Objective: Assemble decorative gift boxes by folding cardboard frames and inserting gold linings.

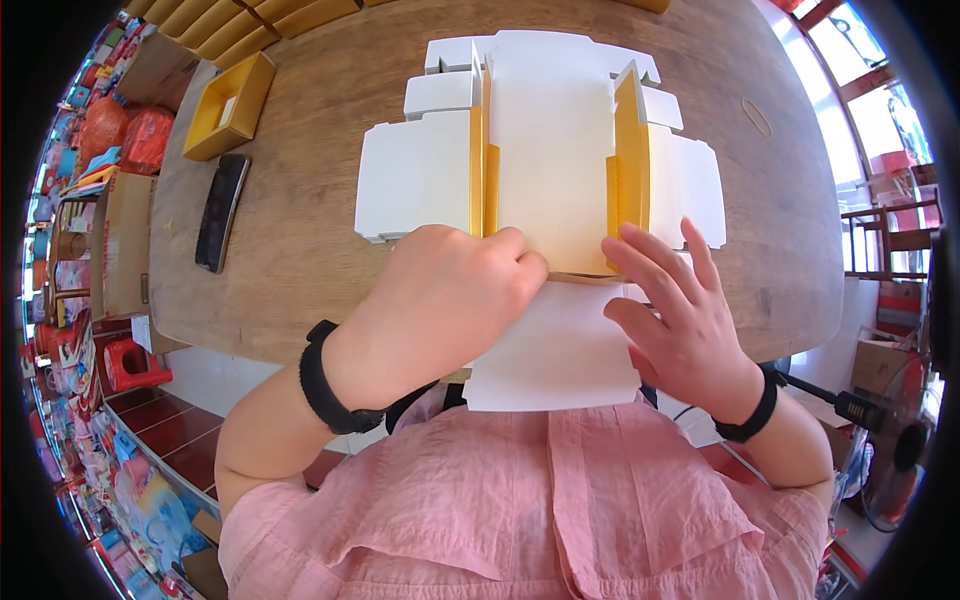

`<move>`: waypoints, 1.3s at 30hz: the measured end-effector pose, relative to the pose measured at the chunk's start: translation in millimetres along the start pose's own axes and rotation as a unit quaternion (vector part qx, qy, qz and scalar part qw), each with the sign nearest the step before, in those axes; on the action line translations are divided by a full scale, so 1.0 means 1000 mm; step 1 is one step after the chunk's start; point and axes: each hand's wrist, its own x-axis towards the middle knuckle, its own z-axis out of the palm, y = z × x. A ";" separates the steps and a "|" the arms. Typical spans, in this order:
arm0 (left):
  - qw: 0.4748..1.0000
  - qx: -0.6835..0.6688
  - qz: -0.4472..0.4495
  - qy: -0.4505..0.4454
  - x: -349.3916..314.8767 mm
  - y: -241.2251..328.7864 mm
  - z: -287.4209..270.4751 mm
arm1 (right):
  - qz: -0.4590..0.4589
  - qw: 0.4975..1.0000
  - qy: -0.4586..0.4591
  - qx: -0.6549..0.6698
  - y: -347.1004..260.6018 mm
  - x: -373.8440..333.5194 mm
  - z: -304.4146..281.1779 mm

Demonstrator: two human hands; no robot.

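Note:
A partly folded cardboard box blank [555, 130], white inside and golden yellow outside, lies on the wooden table in front of me. Its left side wall [480, 170] and right side wall [630, 150] stand up, while white flaps spread out beyond them. A near flap [550, 350] hangs over the table edge toward my body. My left hand [430, 305] is closed, its fingers curled at the near left corner; the exact pinch is hidden behind the knuckles. With fingers spread, my right hand [690, 325] touches the near end of the right wall.
At the far left sits a yellow open box [230, 105], with a dark phone [222, 212] nearer me. Several golden boxes [215, 25] line the table's far edge. A rubber band [757, 117] lies at right. Beyond the table's right side stands a fan [905, 450].

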 end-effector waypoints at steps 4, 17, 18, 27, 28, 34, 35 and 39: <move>0.997 -0.030 0.026 -0.062 -0.006 0.004 -0.011 | -0.029 0.999 0.041 -0.012 0.001 0.007 0.003; 0.807 -0.525 -0.235 -0.133 -0.022 -0.030 -0.017 | 0.093 0.965 0.078 0.231 0.003 0.013 0.011; 0.807 -0.525 -0.235 -0.133 -0.018 -0.025 -0.017 | 0.093 0.965 0.078 0.231 0.004 0.012 0.013; 0.966 -0.105 -0.069 0.225 -0.021 0.007 -0.004 | 0.131 0.961 0.112 0.217 0.003 0.013 0.015; 0.977 -0.115 -0.046 0.176 -0.020 0.011 -0.001 | 0.138 0.962 0.103 0.211 0.002 0.013 0.014; 0.984 -0.115 -0.025 0.131 -0.020 0.012 0.011 | 0.120 0.984 0.101 0.085 0.012 0.015 0.004; 0.985 -0.109 -0.020 0.132 -0.021 0.013 0.012 | 0.050 0.996 0.072 0.035 0.014 0.013 0.003; 0.993 -0.070 -0.003 0.091 -0.025 0.012 0.017 | 0.013 1.000 -0.018 0.009 0.010 0.014 0.003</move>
